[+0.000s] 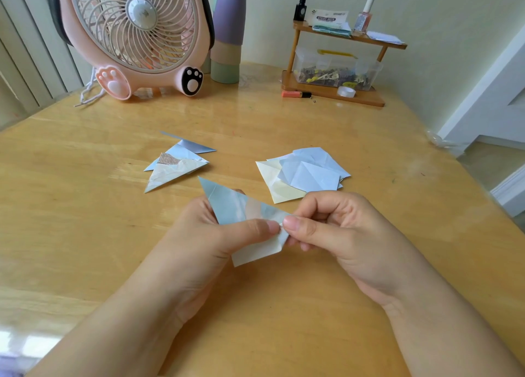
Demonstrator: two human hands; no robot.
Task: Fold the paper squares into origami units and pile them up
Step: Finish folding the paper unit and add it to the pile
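Note:
A pale blue, partly folded paper piece [230, 204] is held just above the wooden table [284, 126] near its middle. My left hand [204, 243] grips its left side, thumb on top. My right hand [341, 234] pinches its right tip between thumb and forefinger. A pointed corner sticks up to the left. Behind on the left lies a pile of folded triangular units [176, 163]. To the right lies a loose heap of paper squares [304, 174], blue over pale yellow.
A pink fan [136, 32] stands at the back left beside stacked pastel cups [227, 32]. A small wooden shelf [335, 64] with bottles, a clear box and a tape roll stands at the back right. An orange marker [295, 94] lies before it.

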